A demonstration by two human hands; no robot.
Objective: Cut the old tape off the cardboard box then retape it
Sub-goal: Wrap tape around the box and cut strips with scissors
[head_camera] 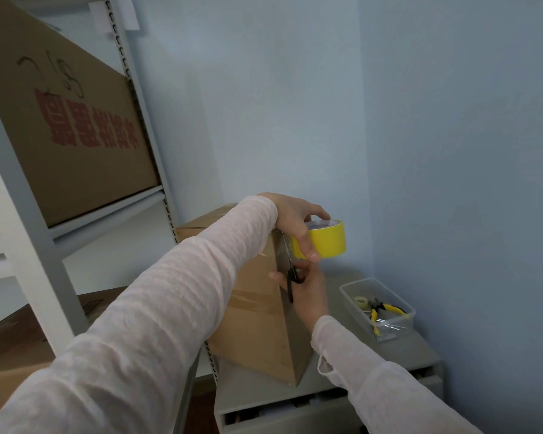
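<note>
Scanning from the big items down: a grey metal rack (107,211) fills my left side with a printed carton (76,126) on its shelf. Neither is near the work.

To the right of it stands a grey cabinet (420,355), and the cardboard box (251,324) sits on its top with one vertical corner turned toward me. A band of clear old tape (254,300) crosses the face I can see.

A clear bin (351,289) lies on the cabinet to the right of the box and apart from it. It holds yellow-handled pliers (386,308) and a small pale roll (360,299), well outside my cutting line.

My left hand (295,220) reaches across the box top, thumb and fingers curled round the yellow tape roll (326,242). It holds the roll just past the upper right corner of the box.

My right hand (308,292) is directly below, with fingers through the black handles of the scissors (290,283).

The relation that matters is vertical. The scissors' long axis runs up along the box's near edge, tips pointing at the short gap between the roll and the corner. I judge the next cut belongs there, to free the roll from the box.

I cannot tell how far apart the blades are, nor see the strip clearly.

My left thumb lies close above the tips, and I consider it the hazard. My left forearm also hides most of the box top.
</note>
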